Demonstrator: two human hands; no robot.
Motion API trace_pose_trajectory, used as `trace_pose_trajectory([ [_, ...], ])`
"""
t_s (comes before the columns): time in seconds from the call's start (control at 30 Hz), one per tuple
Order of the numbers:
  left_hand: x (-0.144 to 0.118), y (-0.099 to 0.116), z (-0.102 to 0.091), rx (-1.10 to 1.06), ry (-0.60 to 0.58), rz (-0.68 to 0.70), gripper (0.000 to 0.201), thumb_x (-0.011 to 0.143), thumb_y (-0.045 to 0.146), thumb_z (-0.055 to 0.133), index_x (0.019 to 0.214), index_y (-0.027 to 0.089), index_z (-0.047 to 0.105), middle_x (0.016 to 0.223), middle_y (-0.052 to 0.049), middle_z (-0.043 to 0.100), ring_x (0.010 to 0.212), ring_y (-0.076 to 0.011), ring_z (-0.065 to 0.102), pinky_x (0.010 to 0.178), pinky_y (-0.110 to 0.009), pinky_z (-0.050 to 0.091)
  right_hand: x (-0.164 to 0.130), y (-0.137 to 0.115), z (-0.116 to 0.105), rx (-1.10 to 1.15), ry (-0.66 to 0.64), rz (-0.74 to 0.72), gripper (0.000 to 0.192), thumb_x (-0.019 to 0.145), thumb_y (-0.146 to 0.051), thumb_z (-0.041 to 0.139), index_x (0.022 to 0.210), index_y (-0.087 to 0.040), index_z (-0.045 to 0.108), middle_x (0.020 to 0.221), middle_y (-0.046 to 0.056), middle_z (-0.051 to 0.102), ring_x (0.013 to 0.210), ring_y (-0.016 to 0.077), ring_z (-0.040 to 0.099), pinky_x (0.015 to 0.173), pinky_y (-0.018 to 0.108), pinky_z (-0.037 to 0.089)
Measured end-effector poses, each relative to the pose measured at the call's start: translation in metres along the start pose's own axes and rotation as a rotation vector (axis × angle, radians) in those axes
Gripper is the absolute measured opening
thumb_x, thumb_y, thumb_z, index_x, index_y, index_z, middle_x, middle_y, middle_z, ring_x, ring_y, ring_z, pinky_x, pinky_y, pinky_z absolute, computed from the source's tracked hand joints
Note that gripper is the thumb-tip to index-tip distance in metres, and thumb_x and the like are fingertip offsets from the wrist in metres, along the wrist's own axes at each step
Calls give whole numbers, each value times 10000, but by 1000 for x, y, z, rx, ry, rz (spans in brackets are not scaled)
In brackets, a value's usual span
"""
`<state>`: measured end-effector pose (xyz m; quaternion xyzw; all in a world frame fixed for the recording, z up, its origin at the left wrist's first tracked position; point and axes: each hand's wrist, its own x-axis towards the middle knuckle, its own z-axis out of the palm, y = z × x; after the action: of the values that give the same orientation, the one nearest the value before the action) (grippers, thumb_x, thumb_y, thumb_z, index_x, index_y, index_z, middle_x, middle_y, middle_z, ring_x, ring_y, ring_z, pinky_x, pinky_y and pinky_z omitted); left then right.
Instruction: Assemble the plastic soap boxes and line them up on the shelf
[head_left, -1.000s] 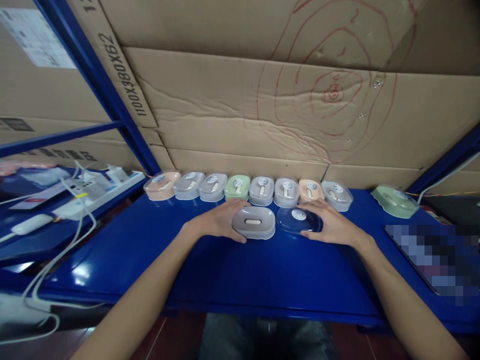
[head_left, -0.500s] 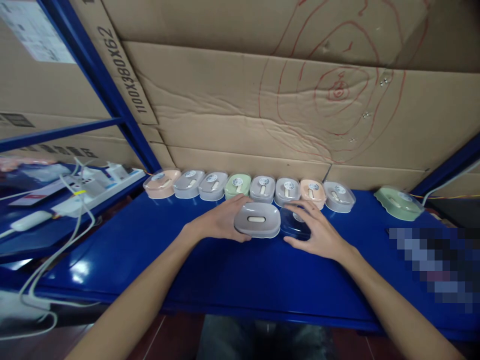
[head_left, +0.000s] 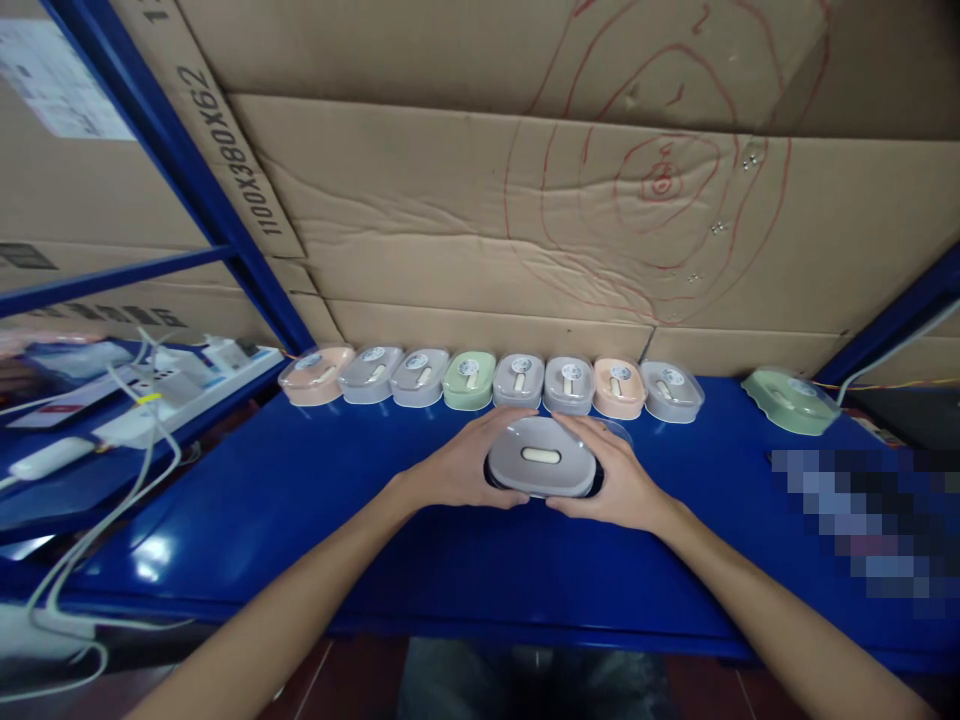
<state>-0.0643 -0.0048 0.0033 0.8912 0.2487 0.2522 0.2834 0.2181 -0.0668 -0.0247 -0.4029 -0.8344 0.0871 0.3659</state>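
Observation:
A grey rounded box (head_left: 517,468) with a white oblong piece in the middle of its top is held just above or on the blue table, close to the middle. My left hand (head_left: 472,462) wraps round its left side, thumb at the front edge. My right hand (head_left: 619,470) closes round the right side in the same way. Behind the right fingers shows the edge of a clear cover (head_left: 624,431); most of it is hidden, and I cannot tell whether it rests on the table.
Along the back of the blue table (head_left: 300,480) stands a row of several similar boxes (head_left: 469,382) in peach, grey and green, with clear covers and round labels. A green box (head_left: 791,402) sits apart at right. White cables and a power strip (head_left: 150,410) lie left; cardboard (head_left: 450,200) stands behind.
The grey box has moved right and slightly nearer me. My right hand has shifted from the clear cover to the box's right side, and both hands now hold the box.

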Motion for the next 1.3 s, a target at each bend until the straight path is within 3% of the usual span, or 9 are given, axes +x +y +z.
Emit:
trace_pose_trajectory([
  [0.33, 2, 3, -2, -210, 50, -56, 1134, 673, 538, 1028, 1629, 301, 466, 1681, -155, 527, 1536, -433, 516, 1295, -655, 373, 7, -8, -2, 231, 110, 87, 899, 789, -550, 945, 1579, -298, 598, 1473, 126, 729, 1302, 369, 728, 1130, 544, 578],
  [0.57, 2, 3, -1, -256, 50, -58, 1269, 670, 512, 1034, 1702, 309, 325, 1651, -162, 539, 1500, -422, 546, 1259, -650, 428, 5, -7, 0, 402, 197, 239, 708, 860, -594, 881, 1465, -271, 703, 1418, 121, 771, 1253, 372, 757, 1088, 569, 615],
  [0.67, 1, -3, -8, -212, 67, -60, 1279, 681, 519, 1022, 1718, 308, 303, 1629, -165, 561, 1496, -427, 549, 1261, -655, 423, 6, -1, -4, 435, 335, 325, 677, 885, -652, 836, 1428, -261, 727, 1453, 122, 755, 1342, 387, 713, 1101, 571, 616],
  [0.83, 0, -15, -24, -53, 132, -87, 1038, 703, 534, 998, 1590, 286, 517, 1616, -153, 577, 1475, -434, 553, 1265, -669, 394, 8, 14, -9, 469, 575, 445, 703, 942, -708, 746, 1454, -229, 700, 1467, 137, 745, 1409, 385, 674, 1187, 593, 563],
  [0.93, 1, -18, -28, -15, 152, -73, 916, 722, 523, 983, 1505, 257, 588, 1507, -146, 643, 1390, -399, 608, 1222, -649, 438, 10, 18, -9, 585, 603, 476, 678, 997, -704, 668, 1469, -218, 673, 1367, 136, 789, 1245, 358, 768, 1147, 600, 591],
  [1.1, 3, -21, -26, -39, 150, -66, 882, 689, 530, 996, 1440, 260, 620, 1414, -123, 680, 1308, -375, 648, 1152, -612, 501, 15, 13, -9, 723, 593, 534, 551, 957, -717, 706, 1173, -217, 790, 1101, 125, 845, 1043, 344, 810, 1030, 553, 655],
  [1.3, 3, -25, -21, -50, 139, -73, 867, 687, 527, 997, 1417, 261, 613, 1428, -122, 667, 1318, -377, 643, 1154, -605, 496, 14, 16, -10, 695, 502, 482, 575, 1041, -703, 576, 1296, -217, 747, 1127, 132, 843, 1035, 340, 819, 963, 535, 680],
])
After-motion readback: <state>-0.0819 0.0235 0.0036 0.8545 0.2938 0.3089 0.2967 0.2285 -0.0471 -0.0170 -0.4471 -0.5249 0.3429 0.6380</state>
